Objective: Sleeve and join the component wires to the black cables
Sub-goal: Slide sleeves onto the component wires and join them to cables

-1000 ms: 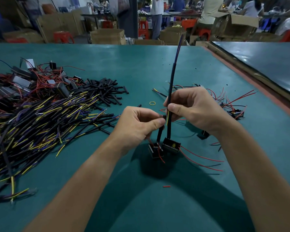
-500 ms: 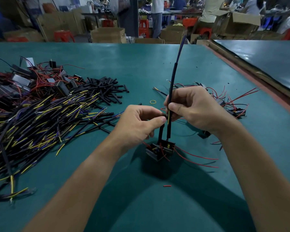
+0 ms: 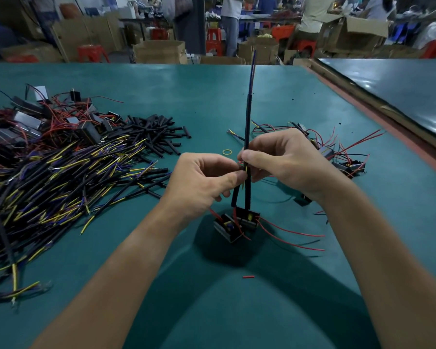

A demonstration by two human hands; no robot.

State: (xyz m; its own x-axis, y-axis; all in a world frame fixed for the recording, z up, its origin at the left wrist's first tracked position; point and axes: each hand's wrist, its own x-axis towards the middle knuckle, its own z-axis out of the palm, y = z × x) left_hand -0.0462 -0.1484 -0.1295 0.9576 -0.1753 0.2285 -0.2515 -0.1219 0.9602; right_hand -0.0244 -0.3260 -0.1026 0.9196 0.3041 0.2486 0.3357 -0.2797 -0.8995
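Currently the black cable [image 3: 248, 117] stands upright in our right hand [image 3: 287, 162] pinch grip; our left hand [image 3: 202, 182] pinches the sleeve [image 3: 235, 195] just beside.

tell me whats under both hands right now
Under the left hand and right hand, the black cable and a short sleeve reach black components with red leads. Their pinch point is covered.

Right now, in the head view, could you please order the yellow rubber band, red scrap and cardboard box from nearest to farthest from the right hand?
1. The yellow rubber band, on the table just left of the right hand.
2. The red scrap, on the table nearer the person, below both hands.
3. The cardboard box, beyond the table's far edge.
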